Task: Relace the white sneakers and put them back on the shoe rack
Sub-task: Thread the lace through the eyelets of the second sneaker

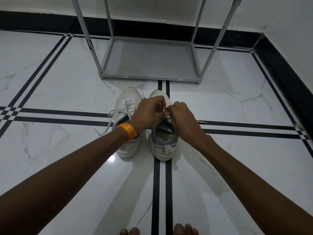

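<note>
Fingers (165,113) of both hands pinch the lace over the right shoe (163,141). If the lace slips, it could come undone. Left shoe's lace (115,114) hangs loose.

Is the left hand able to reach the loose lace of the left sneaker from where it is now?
Probably yes. The left hand is busy over the right sneaker, but the loose lace of the left sneaker lies open just beside its wrist, with nothing over it.
</note>
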Motion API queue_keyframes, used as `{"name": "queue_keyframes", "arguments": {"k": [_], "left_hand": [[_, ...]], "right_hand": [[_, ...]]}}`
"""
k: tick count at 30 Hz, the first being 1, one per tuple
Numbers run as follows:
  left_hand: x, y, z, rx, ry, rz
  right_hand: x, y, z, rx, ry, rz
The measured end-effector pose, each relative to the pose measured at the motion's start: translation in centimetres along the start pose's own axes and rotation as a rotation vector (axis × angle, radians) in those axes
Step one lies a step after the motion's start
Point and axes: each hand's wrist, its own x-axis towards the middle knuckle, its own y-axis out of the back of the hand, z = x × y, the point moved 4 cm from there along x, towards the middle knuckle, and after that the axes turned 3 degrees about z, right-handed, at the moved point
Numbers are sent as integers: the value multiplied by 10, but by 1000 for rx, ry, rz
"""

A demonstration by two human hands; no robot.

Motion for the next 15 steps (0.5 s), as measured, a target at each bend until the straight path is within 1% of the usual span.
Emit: {"name": "queue_keyframes", "arguments": {"k": [2,4,7,10,12,15], "left_hand": [[-1,0,7,120,-120,25],[-2,-1,8,161,-165,38],[-2,-1,5,101,-130,32],[4,2,3,81,-82,-38],[7,4,3,119,-56,-73],[8,4,5,137,-12,-86]], "right_hand": [[1,-1,0,-40,-11,10],[3,1,1,-2,-71,-9],[4,3,6,150,-146,-101],[1,4,12,271,-179,-126],[0,4,16,287,-198,-110],[2,5,19,287,-198,-29]]}}
